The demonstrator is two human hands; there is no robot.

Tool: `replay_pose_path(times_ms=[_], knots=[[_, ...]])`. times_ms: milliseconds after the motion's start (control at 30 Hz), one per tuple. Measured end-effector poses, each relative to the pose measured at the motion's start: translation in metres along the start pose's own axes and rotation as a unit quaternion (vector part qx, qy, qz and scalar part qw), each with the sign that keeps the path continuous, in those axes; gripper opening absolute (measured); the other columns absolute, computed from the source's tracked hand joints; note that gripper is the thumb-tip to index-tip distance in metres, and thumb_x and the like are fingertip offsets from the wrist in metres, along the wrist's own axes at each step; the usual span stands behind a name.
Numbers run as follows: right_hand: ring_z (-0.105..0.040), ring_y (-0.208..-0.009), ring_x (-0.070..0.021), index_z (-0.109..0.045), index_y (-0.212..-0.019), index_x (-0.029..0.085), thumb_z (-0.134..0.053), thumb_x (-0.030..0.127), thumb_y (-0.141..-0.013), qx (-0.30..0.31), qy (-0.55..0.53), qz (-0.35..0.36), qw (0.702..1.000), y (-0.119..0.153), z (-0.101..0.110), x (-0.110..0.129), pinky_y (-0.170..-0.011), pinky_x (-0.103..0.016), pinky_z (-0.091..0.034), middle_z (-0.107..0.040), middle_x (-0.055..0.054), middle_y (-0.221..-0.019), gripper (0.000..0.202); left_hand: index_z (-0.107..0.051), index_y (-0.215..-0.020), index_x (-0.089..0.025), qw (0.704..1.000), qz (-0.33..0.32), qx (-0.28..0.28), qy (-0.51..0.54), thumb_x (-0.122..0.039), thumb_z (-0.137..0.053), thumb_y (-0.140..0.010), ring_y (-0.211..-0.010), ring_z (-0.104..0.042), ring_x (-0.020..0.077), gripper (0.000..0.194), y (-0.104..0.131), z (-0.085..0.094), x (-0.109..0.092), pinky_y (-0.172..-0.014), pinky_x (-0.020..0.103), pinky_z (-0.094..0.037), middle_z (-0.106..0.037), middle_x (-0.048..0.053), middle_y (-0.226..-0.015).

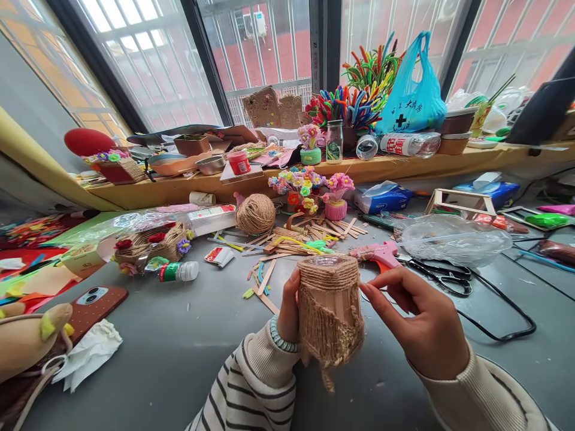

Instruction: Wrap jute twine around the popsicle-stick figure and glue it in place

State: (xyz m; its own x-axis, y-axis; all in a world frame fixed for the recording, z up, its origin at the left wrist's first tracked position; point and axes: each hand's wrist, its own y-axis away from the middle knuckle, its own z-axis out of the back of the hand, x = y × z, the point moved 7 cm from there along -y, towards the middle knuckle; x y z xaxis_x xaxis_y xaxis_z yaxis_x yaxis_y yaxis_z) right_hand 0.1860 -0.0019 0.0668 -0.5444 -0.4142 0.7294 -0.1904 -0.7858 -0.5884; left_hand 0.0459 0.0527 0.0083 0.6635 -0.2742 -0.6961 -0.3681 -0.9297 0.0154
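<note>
I hold a small jar wrapped in jute twine and burlap upright above the grey table. My left hand grips it from behind on the left, mostly hidden by the jar. My right hand pinches the right side near the twine-wound top with thumb and fingers. Frayed burlap hangs from the jar's bottom. A ball of jute twine lies farther back, beside a heap of wooden craft sticks.
A pink glue gun, black scissors and a black cable lie to the right. A phone, crumpled tissue and small bottle sit left. Pipe-cleaner flower pots and a cluttered wooden ledge stand behind.
</note>
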Motion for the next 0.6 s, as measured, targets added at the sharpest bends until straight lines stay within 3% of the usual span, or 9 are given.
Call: replay_pose_path(times_ms=[367,600], knots=[[-0.034,-0.049,-0.0095,-0.059,-0.072,0.022,-0.063,0.033,-0.084,0.002,0.003,-0.028,1.000,0.0002,-0.0017,-0.0061,-0.050,-0.026,-0.028,-0.038,0.008,-0.054,0.017,-0.073,-0.102,-0.012,1.000,0.021,0.009,-0.009,-0.060,-0.069,-0.069,-0.107,-0.066,0.0339,0.059,0.0002,-0.0006,0.0031,-0.097,0.042,-0.050,-0.076,0.013,-0.097],[-0.042,-0.053,-0.0085,-0.057,-0.076,0.022,-0.063,0.035,-0.083,-0.028,-0.051,-0.052,0.997,0.0016,0.0013,-0.0068,-0.051,-0.022,-0.036,-0.050,0.006,-0.061,0.016,-0.072,-0.101,-0.013,1.000,0.001,-0.031,0.005,-0.060,-0.070,-0.068,-0.093,-0.069,0.0290,0.058,-0.0042,0.0040,-0.0025,-0.088,0.039,-0.053,-0.076,0.009,-0.098]])
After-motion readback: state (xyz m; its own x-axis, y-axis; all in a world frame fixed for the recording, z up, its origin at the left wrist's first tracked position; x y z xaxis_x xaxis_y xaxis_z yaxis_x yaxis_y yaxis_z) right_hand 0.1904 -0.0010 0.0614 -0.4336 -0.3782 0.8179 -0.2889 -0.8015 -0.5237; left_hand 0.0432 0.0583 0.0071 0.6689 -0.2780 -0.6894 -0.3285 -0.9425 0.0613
